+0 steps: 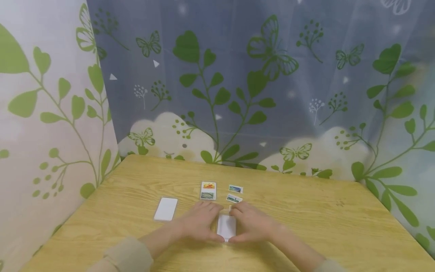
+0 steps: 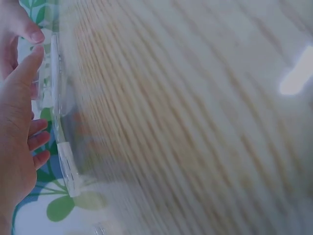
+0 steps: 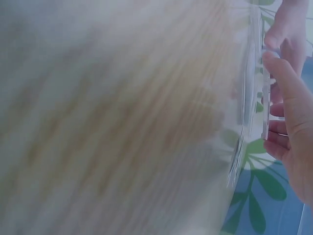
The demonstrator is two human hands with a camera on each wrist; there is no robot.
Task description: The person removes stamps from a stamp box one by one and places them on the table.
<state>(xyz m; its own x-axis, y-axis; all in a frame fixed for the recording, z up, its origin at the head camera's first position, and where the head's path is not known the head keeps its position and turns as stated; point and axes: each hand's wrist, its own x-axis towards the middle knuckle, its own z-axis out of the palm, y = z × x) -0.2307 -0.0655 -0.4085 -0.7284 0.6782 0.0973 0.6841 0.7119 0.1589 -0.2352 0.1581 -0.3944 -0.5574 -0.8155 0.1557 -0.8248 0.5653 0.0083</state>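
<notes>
Table: wood-grained surface point(image 1: 323, 215), its far edge along a patterned cloth point(image 1: 231, 94) with green leaves and butterflies.
Clear case: one, flat, see-through rim, whitish inside point(image 1: 226, 226); between the two hands, nearer the table's left edge than its right; a gap in the right wrist view shows it just above the table.
Left hand: point(image 1: 201, 221) grips the clear case along its left side, thumb at the near corner, fingers toward the far end.
Right hand: point(image 1: 254, 223) grips the same case along its right side, thumb at the near corner, fingers toward the far end.
White card: one, blank face up point(image 1: 165, 209); beyond the left hand, toward the table's left edge.
Picture card: one, two small pictures on white point(image 1: 208, 190); between the hands and the far edge.
Loose pictures: two, white-bordered, one bluish point(image 1: 236, 189), one greenish point(image 1: 234, 198) and nearer the right hand; both right of the picture card.
Pale scrap: one point(image 1: 230, 207), mostly hidden at the right fingertips; kind cannot be told.
Sleeves: two, light point(image 1: 129, 255).
</notes>
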